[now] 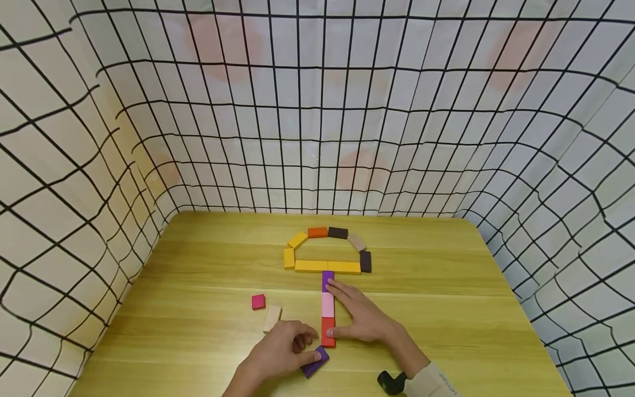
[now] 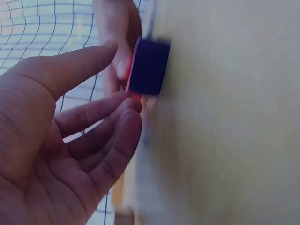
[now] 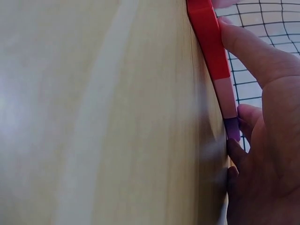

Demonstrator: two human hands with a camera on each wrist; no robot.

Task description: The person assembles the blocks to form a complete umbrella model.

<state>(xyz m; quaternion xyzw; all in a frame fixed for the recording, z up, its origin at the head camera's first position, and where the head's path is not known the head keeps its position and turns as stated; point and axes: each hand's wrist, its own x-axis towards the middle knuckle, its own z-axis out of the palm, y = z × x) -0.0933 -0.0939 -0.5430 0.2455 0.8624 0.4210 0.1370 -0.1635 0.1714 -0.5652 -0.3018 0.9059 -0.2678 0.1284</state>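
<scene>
A column of purple [image 1: 327, 278], pink [image 1: 327, 304] and red [image 1: 328, 325] blocks lies end to end on the table. My right hand [image 1: 364, 317] rests along its right side, fingertips at the purple block and thumb on the red one. At the column's near end, a dark purple block [image 1: 315, 363] lies slanted and apart from the red block. My left hand [image 1: 280, 350] is over it, thumb at the block and fingers bent but spread from the thumb. In the left wrist view, this dark purple block [image 2: 150, 66] appears just beyond the separated fingertips.
Two yellow blocks [image 1: 311, 266] form a bar above the column. An arch of yellow, orange [image 1: 317, 232], black [image 1: 338, 232] and beige blocks curves over it. A pink block [image 1: 258, 301] and a cream block [image 1: 273, 318] lie left. Black netting [image 1: 317, 138] encloses the table [image 1: 446, 286].
</scene>
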